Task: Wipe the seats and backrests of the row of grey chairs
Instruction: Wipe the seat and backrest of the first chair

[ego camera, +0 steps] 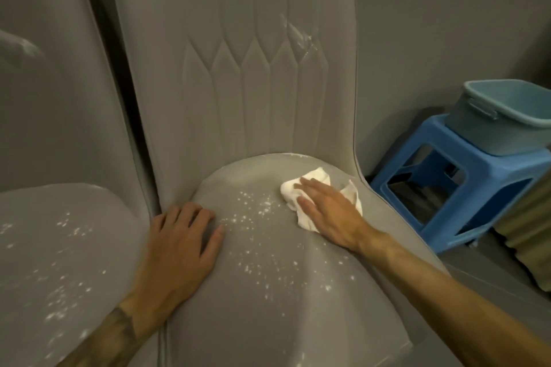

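— What colour is the middle chair [262, 143]?
— Plain grey all over. Its backrest [256, 53] has stitched lines that meet in a row of pointed diamond shapes, with a white smear [298, 36] high on the right.
— And the seat [268, 307]?
— Grey, scattered with small white specks [253, 217]. The cloth [320, 175] lying on it is white.
— The left chair [59, 247]?
— The same grey, with the same white flecks across its seat.
— Anything brighter?
— The stool [492, 176] is bright blue, the bucket [507, 116] on it a paler, duller grey-blue. The wall [447, 9] behind is grey too
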`<action>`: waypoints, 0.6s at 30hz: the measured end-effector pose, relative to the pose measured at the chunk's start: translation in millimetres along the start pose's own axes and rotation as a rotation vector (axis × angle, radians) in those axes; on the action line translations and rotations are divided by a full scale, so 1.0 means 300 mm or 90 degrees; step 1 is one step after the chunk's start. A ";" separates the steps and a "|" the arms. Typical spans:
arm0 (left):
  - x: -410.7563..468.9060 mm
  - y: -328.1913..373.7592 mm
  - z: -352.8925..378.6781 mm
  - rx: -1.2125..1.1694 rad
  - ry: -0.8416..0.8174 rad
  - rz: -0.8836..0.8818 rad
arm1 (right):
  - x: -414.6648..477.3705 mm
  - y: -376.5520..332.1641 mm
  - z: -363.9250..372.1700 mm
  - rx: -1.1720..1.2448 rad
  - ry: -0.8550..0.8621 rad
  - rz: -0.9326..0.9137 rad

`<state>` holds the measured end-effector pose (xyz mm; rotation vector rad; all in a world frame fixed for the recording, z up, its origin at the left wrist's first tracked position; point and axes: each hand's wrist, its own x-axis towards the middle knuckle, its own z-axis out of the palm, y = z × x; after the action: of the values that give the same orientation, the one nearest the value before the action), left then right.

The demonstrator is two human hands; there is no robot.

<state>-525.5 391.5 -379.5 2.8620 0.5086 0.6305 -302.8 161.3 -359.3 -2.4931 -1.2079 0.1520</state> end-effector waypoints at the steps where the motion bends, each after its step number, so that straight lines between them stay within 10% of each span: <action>1: -0.001 0.000 -0.002 0.001 -0.007 0.000 | -0.013 0.000 -0.004 -0.002 -0.016 -0.011; 18: 0.008 0.003 -0.008 -0.037 -0.027 -0.023 | 0.112 0.125 -0.029 -0.061 0.095 0.047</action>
<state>-524.1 391.7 -376.1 2.7985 0.5261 0.5671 -251.8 163.7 -363.0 -2.5799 -1.0878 -0.0741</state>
